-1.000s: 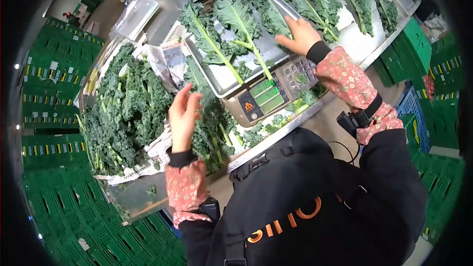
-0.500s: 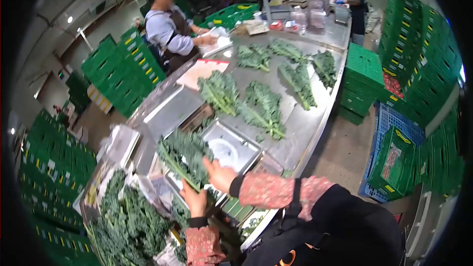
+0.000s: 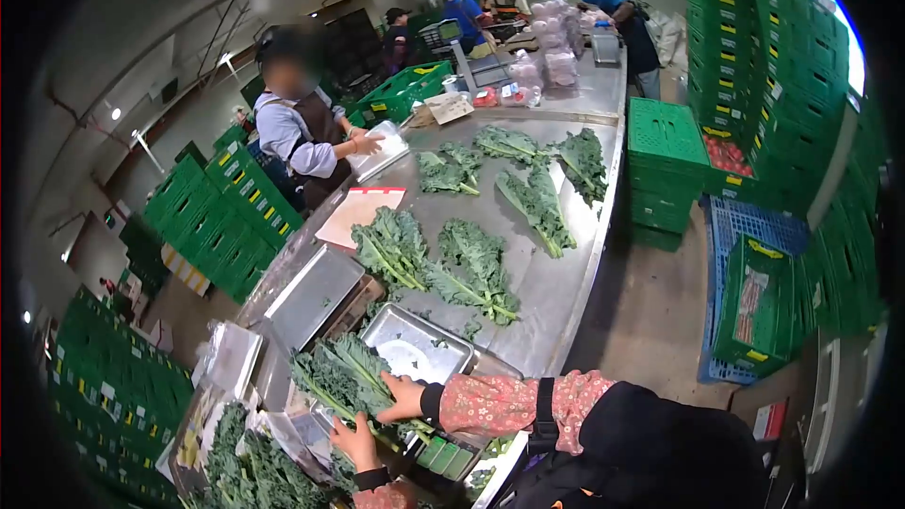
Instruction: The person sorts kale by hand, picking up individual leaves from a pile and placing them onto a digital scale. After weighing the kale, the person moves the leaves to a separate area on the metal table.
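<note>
Kale leaves (image 3: 330, 372) lie bunched over the left part of the scale's metal tray (image 3: 415, 330). My right hand (image 3: 403, 398) is at the right side of these leaves, its fingers reaching onto them. Beside the stems, lower down, my left hand (image 3: 355, 441) has its thumb and fingers around the stem area. The scale's green display (image 3: 445, 456) shows below the tray, partly crossed by stems. A large heap of kale (image 3: 250, 471) sits at the lower left. Several small bunches, one of them a kale bunch (image 3: 476, 269), are spread on the metal table (image 3: 547, 330).
A co-worker (image 3: 302, 127) at the table's far left edge handles a white tray (image 3: 382, 153). An empty metal tray (image 3: 314, 294) lies beyond the scale. Green crates (image 3: 660, 165) stand right of the table, near a blue pallet (image 3: 721, 254). Other people work at the far end.
The view has swung up toward the far table. Leaves that were spread over the scale are now bunched at its left, and both hands have come together at them.
</note>
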Motion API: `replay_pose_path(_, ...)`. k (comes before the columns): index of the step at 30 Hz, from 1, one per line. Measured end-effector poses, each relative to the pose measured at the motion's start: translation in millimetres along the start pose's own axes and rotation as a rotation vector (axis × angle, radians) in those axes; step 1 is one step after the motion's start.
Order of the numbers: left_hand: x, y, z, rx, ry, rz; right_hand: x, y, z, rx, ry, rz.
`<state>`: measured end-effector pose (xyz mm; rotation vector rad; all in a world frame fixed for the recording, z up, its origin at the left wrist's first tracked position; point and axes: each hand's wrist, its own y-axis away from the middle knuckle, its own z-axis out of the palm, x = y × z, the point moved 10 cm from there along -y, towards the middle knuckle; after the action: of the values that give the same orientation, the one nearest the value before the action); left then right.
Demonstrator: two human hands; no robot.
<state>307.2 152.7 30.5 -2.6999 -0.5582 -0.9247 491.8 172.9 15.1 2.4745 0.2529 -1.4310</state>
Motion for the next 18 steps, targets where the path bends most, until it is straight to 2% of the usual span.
replay_pose_path(2, 0, -8, 12, -0.099, 0.313, -0.039, 18, -29, 16, 0.04, -0.11, 0.039)
replay_pose_path(4, 9, -12, 44, -0.399, 0.953, -0.054, 34, -40, 13, 0.323, -0.158, 0.184)
replay_pose_path(6, 22, -7, 66, -0.546, 1.17, -0.16, 20, -41, 24, 0.385, -0.143, 0.203)
replay_pose_path(8, 22, -2, 84, -0.63, 1.229, -0.302, 15, -47, 40, 0.301, -0.148, 0.273)
replay_pose_path(10, 9, -13, 93, -0.521, 1.277, -0.275, 14, -49, 44, 0.242, -0.178, 0.279)
replay_pose_path(12, 30, 9, 72, -0.495, 1.291, -0.27, 1, -33, 35, 0.252, -0.194, 0.237)
replay_pose_path(14, 57, 31, 66, -0.554, 1.458, -0.307, -13, -24, 23, 0.317, -0.125, 0.126)
replay_pose_path(15, 72, 45, 57, -0.551, 1.447, -0.336, -21, -17, 16, 0.326, -0.119, 0.082)
replay_pose_path(18, 99, 51, 2, -0.226, 1.361, -0.134, -40, -13, 2, 0.345, -0.215, -0.134)
